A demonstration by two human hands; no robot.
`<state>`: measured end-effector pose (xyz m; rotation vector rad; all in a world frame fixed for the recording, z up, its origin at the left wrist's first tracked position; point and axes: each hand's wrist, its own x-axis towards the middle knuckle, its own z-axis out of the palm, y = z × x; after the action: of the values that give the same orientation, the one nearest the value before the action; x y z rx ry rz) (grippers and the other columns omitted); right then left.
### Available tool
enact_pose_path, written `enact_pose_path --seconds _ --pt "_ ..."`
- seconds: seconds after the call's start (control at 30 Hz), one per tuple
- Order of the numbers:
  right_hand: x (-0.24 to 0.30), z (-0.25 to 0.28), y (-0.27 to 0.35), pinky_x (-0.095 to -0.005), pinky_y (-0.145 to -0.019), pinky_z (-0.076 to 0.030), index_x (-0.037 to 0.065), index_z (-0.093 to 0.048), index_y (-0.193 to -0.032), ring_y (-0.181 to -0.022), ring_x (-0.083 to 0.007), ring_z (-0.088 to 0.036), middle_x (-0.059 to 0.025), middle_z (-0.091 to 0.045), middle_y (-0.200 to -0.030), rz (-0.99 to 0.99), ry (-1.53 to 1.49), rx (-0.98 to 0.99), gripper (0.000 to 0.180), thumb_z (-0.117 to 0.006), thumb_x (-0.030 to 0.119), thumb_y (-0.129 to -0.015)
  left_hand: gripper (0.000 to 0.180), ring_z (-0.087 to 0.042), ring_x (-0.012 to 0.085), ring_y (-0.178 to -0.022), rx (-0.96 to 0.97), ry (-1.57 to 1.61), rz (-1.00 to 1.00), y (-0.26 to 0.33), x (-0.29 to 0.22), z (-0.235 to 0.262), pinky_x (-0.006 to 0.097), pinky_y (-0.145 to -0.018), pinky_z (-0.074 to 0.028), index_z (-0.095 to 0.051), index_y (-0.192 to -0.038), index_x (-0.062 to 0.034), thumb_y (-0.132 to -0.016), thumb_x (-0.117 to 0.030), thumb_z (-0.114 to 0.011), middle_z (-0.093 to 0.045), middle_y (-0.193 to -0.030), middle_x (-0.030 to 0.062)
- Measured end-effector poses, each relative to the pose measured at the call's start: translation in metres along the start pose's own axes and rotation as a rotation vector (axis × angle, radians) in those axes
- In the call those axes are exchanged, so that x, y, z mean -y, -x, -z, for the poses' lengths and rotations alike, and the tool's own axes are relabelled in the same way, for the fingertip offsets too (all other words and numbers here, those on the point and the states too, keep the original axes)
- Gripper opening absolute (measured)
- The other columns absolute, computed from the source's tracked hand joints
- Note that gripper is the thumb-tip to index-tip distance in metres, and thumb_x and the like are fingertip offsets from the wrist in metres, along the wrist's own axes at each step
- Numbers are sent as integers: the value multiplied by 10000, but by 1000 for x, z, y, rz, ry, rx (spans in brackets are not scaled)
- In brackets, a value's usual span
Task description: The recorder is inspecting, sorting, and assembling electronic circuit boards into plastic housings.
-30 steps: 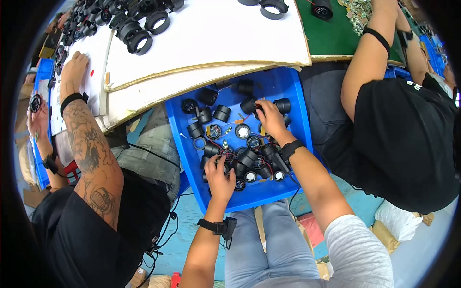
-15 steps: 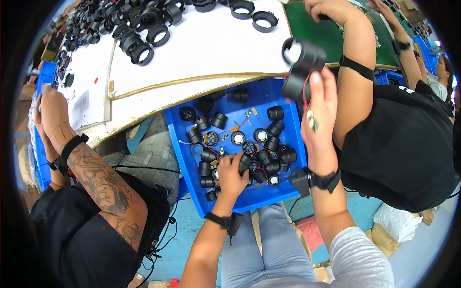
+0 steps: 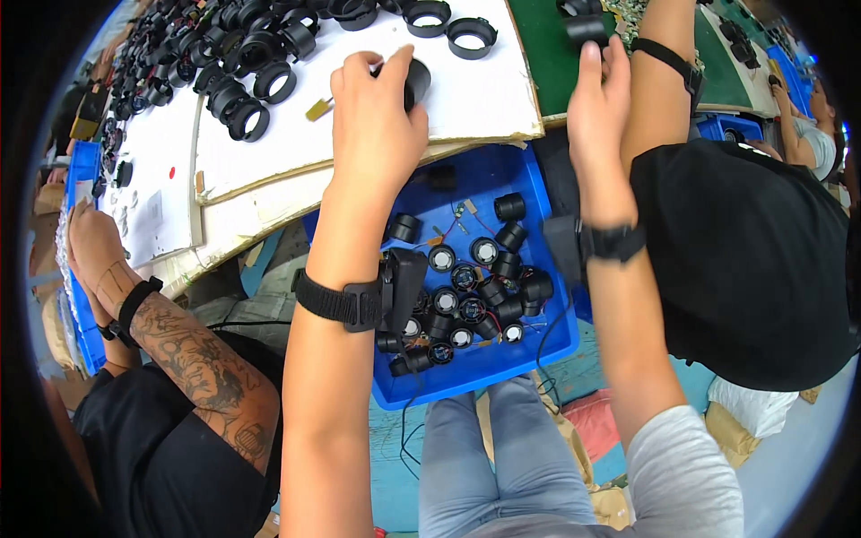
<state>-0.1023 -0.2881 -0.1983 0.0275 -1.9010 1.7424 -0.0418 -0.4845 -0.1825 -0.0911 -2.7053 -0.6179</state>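
Observation:
My left hand reaches over the white board and grips a black ring-shaped part resting on it. My right hand is raised at the edge of the green mat, closed on a small black cylindrical part. Below both wrists sits a blue bin on my lap, filled with several small black cylindrical parts with wires.
Several black rings lie in rows on the white board at the upper left. A person with a tattooed forearm works at my left. Another person in a black shirt sits at my right.
My left hand rose out of the blue bin onto the white board and took hold of a black ring. My right hand carried its part up to the green mat.

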Motion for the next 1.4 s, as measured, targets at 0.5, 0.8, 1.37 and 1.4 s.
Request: enact_pose_path --seconds 0.5,0.8,1.37,1.4 --pt "-157 15 206 -388 -796 -484 102 -588 -1025 -1071 -314 -463 -127 -485 -1148 -29 906 769 429 -729 80 -621 448 -415 377 -1068 158 108 540 270 18 -53 436 -922 -346 -531 -1116 -17 -686 -55 -651 -462 -1144 199" --pt "-174 37 194 -432 -856 -456 52 -604 -1017 -1123 -341 -445 -153 -478 -1193 -307 809 736 359 -663 18 -664 504 -413 394 -1074 238 80 580 277 55 -87 440 -935 -349 -497 -1157 -12 -676 -15 -647 -438 -1161 216" --pt "-90 16 280 -405 -869 -317 141 -490 -1196 -1020 -247 -523 -128 -533 -1066 204 773 1534 585 -685 185 -647 856 -461 336 -1125 521 138 470 266 74 -93 429 -1010 -318 -287 -1374 -120 -640 -81 -724 -418 -1298 146" --pt "-93 18 283 -403 -855 -316 142 -493 -1186 -989 -243 -536 -125 -530 -1040 176 743 1540 580 -690 186 -642 855 -472 332 -1101 548 122 486 267 72 -89 432 -1004 -323 -291 -1368 -117 -634 -85 -730 -440 -1272 141"
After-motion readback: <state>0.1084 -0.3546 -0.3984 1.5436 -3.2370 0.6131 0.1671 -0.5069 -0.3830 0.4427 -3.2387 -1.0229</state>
